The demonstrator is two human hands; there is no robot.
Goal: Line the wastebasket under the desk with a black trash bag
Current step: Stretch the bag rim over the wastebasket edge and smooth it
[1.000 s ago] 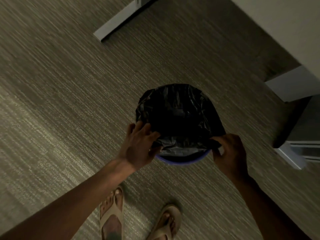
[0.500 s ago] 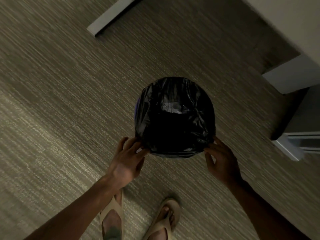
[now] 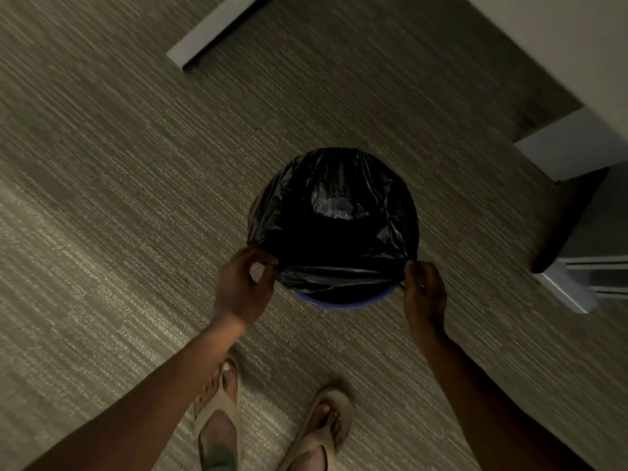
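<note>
Both grips are pinched on plastic here: the left hand [image 3: 243, 287] has thumb and forefinger closed on the near-left hem of the black trash bag [image 3: 334, 219], and the right hand [image 3: 424, 290] nips the near-right hem the same way, with the film drawn taut between them. The bag already hoods the far and side rim of the wastebasket [image 3: 343, 303], which stands on the carpet [image 3: 119, 215] in front of the person's sandalled feet [image 3: 217, 419], out in the open and not under the surface [image 3: 560, 39] at the upper right. Only a blue crescent of rim shows at the near edge, so that's the bit left to cover. To do it well, I'd say pull the hem toward the body and down together, both sides evenly, so the far side doesn't pop off. Go gently; this thin film looks like it tears at a hard tug. Then the bin wants sliding back beneath the surface.
</note>
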